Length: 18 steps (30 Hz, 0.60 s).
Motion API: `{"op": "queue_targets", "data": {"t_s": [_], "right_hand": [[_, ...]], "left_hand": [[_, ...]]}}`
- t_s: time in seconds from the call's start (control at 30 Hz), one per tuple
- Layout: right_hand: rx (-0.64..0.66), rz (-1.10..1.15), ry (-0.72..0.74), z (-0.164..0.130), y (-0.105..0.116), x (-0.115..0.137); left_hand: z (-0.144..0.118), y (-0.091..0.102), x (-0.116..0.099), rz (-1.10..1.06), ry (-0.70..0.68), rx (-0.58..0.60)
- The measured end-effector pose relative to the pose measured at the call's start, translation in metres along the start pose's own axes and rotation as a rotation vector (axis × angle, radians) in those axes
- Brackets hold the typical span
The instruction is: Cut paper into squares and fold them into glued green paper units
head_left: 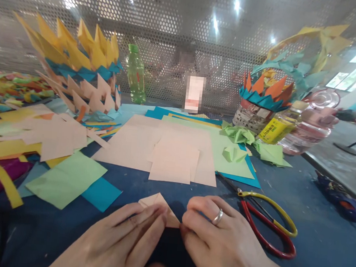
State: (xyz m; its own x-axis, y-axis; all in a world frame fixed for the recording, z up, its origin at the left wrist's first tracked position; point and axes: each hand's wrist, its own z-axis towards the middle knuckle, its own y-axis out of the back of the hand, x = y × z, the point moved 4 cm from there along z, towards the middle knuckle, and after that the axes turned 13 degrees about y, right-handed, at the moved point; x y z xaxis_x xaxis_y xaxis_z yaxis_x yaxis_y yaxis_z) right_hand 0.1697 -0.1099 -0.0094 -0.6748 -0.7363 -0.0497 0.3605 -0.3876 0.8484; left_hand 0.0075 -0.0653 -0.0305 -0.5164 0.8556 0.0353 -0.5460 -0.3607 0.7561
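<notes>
A small folded piece of peach paper [159,209] lies on the blue counter [318,247] at the near edge, pinned flat between both hands. The left hand [120,241] presses its fingers on the paper's left side; the right hand [220,242], wearing a ring [217,217], pinches the right corner. Just right lie red-and-yellow scissors [267,222]. Beyond sit loose peach sheets [172,158], green sheets [66,179], and a green bottle [136,77].
</notes>
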Motion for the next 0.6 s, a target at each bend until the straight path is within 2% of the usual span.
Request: {"op": "queue_targets", "data": {"t_s": [0.17,0.43,0.5,0.6], "right_hand": [[0.011,-0.034,0.028,0.0,0.002,0.002],[0.01,-0.045,0.056,0.0,0.005,0.001],[-0.008,-0.039,0.033,0.0,0.008,-0.001],[-0.056,-0.013,-0.076,0.001,0.013,-0.006]], "left_hand": [[-0.002,-0.002,0.0,-0.017,0.005,0.041],[0.004,0.0,-0.001,-0.047,0.004,0.032],[0.004,0.001,-0.001,-0.046,0.007,0.011],[0.008,0.005,-0.001,-0.028,0.003,-0.01]]}}
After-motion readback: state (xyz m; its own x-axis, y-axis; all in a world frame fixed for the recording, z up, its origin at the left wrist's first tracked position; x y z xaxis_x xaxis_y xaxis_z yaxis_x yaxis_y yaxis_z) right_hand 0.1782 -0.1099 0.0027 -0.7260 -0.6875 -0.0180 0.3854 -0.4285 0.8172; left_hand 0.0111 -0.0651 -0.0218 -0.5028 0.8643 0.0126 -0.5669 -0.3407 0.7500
